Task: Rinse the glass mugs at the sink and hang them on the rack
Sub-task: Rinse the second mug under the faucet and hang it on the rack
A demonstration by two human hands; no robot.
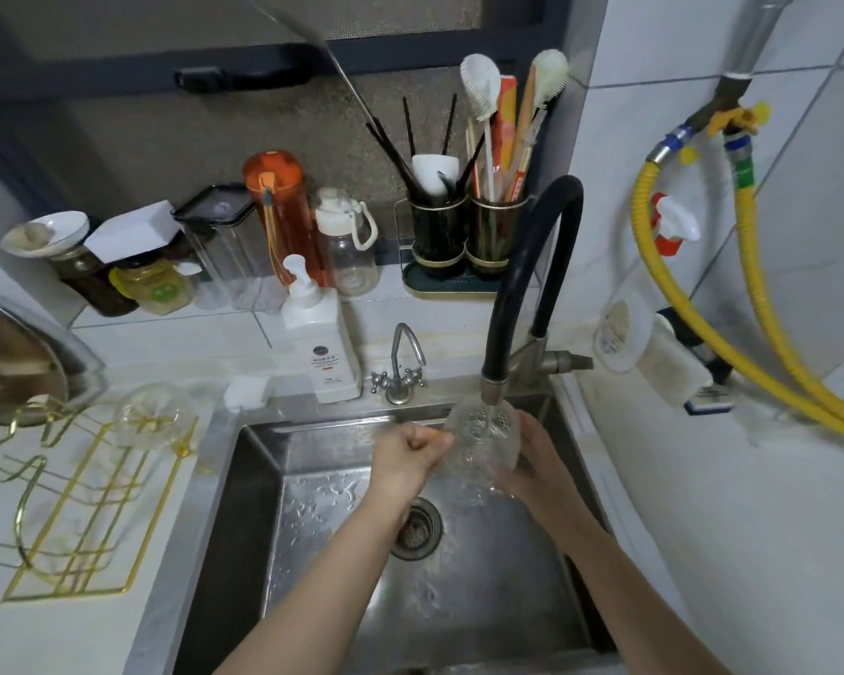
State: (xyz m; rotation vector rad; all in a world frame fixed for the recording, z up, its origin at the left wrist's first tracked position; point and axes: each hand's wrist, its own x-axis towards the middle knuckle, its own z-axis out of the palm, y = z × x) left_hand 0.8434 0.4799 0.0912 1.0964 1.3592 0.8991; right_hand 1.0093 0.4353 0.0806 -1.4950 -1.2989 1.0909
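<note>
A clear textured glass mug [481, 438] is held over the steel sink [259, 484], right under the black faucet [522, 285], and water runs into it. My left hand [408, 453] is fisted around the mug's handle on its left side. My right hand [527, 460] cups the mug's right side and bottom. On the counter to the left stands a gold wire rack [84, 499], with another clear glass mug [149, 414] at its far end.
A white soap pump bottle [320, 343] and a small chrome tap [403, 365] stand behind the sink. Jars, bottles and a utensil holder [464, 236] line the back ledge. Yellow hoses [771, 304] hang on the right wall. The drain [417, 528] sits mid-basin.
</note>
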